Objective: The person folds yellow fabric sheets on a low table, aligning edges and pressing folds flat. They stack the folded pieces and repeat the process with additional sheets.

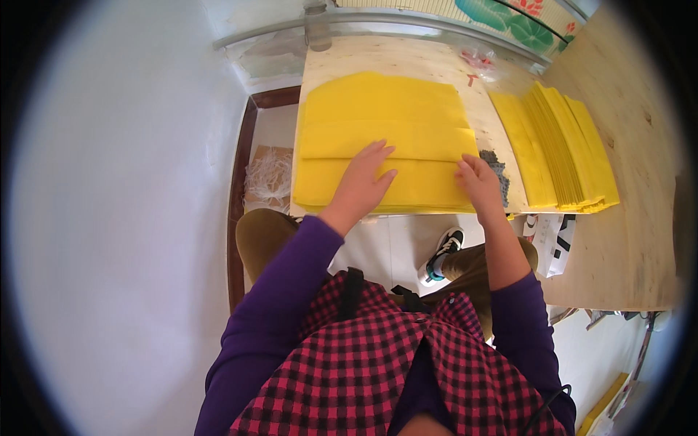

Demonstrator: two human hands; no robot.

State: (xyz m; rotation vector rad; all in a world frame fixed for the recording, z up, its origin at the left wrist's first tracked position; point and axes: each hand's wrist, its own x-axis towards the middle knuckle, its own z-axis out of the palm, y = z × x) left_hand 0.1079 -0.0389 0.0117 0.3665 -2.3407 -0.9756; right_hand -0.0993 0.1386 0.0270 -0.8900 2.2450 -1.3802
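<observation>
A stack of yellow fabric sheets (pixel 385 105) lies on the wooden table in front of me. The top sheet has a folded strip (pixel 429 182) along its near side, with a crease running across it. My left hand (pixel 366 178) rests palm down over this crease, its fingers stretched out and the thumb apart. At the right end of the strip is my right hand (pixel 478 182), fingers loosely bent and spread, the tips touching the fabric near its edge. Neither hand visibly grips anything.
To the right, a pile of folded yellow pieces (pixel 556 149) lies on the table. A grey textured cloth (pixel 496 171) sits beside the stack. A clear plastic bag (pixel 478 64) and a clear cup (pixel 317 29) stand farther back. White shredded strips (pixel 269 178) lie on the floor at left.
</observation>
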